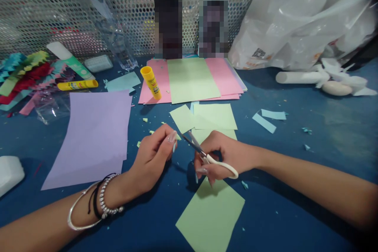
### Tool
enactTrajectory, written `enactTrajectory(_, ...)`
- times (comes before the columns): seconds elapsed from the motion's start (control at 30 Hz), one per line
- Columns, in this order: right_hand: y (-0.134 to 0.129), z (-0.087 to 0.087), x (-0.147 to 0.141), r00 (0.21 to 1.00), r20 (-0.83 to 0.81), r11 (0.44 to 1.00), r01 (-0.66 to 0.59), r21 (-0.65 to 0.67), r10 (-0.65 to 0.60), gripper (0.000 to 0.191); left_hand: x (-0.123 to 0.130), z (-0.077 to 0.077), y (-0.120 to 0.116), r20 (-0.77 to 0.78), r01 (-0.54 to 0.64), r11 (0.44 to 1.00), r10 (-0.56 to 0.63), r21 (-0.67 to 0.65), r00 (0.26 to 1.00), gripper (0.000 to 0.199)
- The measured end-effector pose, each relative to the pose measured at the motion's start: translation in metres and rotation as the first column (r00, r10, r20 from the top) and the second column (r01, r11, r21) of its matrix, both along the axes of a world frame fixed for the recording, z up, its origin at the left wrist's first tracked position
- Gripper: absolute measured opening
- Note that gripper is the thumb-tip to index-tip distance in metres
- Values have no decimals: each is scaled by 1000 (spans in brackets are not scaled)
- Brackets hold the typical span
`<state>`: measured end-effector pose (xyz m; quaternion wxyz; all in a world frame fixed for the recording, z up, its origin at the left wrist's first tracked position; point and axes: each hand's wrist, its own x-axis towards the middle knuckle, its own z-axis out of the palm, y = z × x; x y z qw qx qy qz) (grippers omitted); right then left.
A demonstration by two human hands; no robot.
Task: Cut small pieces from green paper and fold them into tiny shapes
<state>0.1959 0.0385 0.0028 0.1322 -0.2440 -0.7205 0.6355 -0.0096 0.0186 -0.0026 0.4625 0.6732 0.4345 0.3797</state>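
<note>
My left hand, with bracelets at the wrist, pinches a tiny piece of light green paper between thumb and finger. Just right of it, my right hand holds white-handled scissors, their blades slightly apart and pointing at the small piece. A light green sheet lies below my right hand. Behind the hands are smaller green pieces, partly overlapping. Green scraps are scattered beyond my left hand.
Purple sheets lie at left. A yellow glue stick stands by pink sheets. Another glue stick lies farther left. Blue strips are at right, with a plastic bag behind. A white object sits at the left edge.
</note>
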Motion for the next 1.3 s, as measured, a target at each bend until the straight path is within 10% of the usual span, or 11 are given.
enactTrajectory(1.03, -3, -9, -5, 998, 49, 923, 5, 386, -26, 24, 0, 1, -5, -70, 20, 988, -9, 152, 997, 32)
enactTrajectory(1.3, -2, -11, -1, 1000, 20, 963, -3, 268, -3, 27, -1, -6, -5, 132, -10, 994, -4, 106, 991, 14)
